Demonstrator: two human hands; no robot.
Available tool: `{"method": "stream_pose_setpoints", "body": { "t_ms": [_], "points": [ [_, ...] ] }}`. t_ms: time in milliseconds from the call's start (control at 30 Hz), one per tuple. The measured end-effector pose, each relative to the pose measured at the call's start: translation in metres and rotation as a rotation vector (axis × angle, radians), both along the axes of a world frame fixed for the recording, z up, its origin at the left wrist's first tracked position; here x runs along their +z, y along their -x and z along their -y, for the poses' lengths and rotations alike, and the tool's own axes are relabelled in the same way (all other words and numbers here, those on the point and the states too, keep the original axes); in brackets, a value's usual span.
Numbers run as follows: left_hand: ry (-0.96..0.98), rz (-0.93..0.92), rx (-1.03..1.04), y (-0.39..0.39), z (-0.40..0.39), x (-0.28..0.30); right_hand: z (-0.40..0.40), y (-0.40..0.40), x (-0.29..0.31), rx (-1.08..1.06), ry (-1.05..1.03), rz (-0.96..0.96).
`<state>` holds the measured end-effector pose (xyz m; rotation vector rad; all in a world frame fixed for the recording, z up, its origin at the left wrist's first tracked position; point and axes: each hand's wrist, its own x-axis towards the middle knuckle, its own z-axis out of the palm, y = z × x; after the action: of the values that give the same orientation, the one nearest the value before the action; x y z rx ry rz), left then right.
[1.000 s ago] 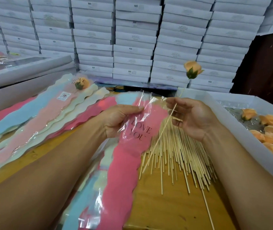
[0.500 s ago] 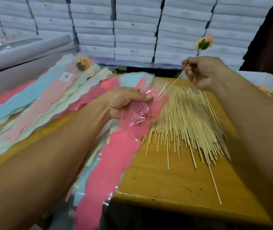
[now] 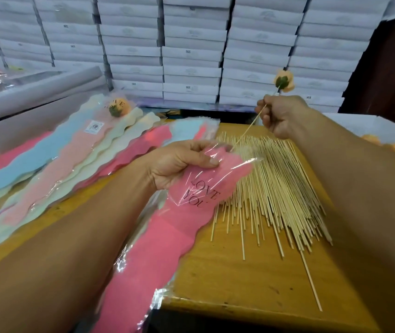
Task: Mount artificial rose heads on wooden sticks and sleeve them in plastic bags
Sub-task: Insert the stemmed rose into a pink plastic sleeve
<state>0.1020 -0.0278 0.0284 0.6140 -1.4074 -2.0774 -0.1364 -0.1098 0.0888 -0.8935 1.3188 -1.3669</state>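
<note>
Stick tip now dipped to the bag mouth: right hand (image 3: 281,116) fingers pinch 1 stick (image 3: 248,128) below the rose (image 3: 285,81), axis slanting down-left into pink bag (image 3: 191,195) gripped by left hand (image 3: 179,164) over the desk (image 3: 239,272).

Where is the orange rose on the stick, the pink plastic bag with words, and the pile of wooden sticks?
orange rose head (image 3: 285,81), head view, on its petals.
pink plastic bag (image 3: 167,227), head view, on its pink middle.
pile of wooden sticks (image 3: 278,188), head view, on the pile's middle.
</note>
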Motion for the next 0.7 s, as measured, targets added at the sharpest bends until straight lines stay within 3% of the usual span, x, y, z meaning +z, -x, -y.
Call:
{"method": "stream_pose_setpoints", "body": {
  "t_ms": [133, 700],
  "points": [
    [-0.003, 0.085, 0.003, -0.001, 0.001, -0.001, 0.002, 0.002, -0.006, -0.041, 0.006, 0.025],
    [-0.053, 0.028, 0.035, -0.002, 0.005, -0.002, 0.021, 0.007, 0.013, -0.243, 0.079, 0.008]
  ]
}}
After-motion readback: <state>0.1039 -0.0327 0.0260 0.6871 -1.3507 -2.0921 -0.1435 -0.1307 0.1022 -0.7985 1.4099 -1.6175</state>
